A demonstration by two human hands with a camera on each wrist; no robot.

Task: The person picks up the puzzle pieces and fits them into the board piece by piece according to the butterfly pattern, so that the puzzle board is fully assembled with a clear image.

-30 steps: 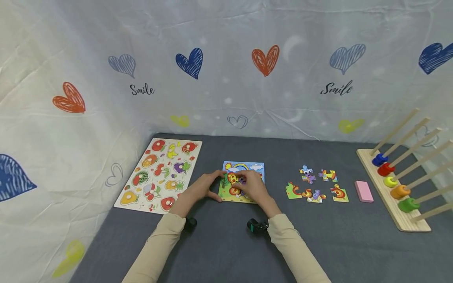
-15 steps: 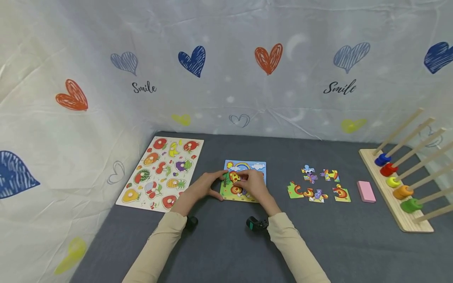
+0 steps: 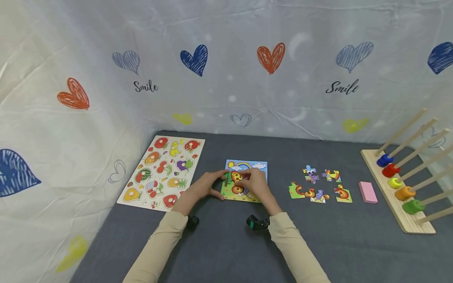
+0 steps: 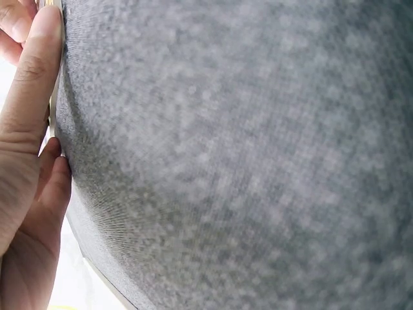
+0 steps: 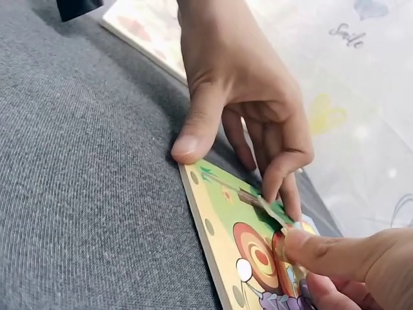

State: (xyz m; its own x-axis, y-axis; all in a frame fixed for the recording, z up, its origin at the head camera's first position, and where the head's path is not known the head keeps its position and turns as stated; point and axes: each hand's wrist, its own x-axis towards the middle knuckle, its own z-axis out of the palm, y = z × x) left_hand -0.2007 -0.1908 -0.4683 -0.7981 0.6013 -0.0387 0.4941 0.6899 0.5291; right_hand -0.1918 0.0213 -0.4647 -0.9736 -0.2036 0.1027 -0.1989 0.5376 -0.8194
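A small colourful puzzle board with a rainbow and snail picture lies on the grey cloth. My left hand holds its left side, thumb at the near corner and fingers along the far part of that edge. In the right wrist view, my right hand pinches a puzzle piece that tilts up from the board's surface; its index finger is partly hidden. A left index fingertip bends down close to this piece. The left wrist view has mostly cloth, with the left hand against a thin board edge.
Several loose puzzle pieces lie right of the board, beside a pink block. A wooden peg rack with coloured rings stands at far right. To the left lies a fruit puzzle board. A printed curtain rises behind the table.
The head view has shifted slightly. My right hand's fingers have moved a little on the board, near the piece; my left hand stays at the board's left side.
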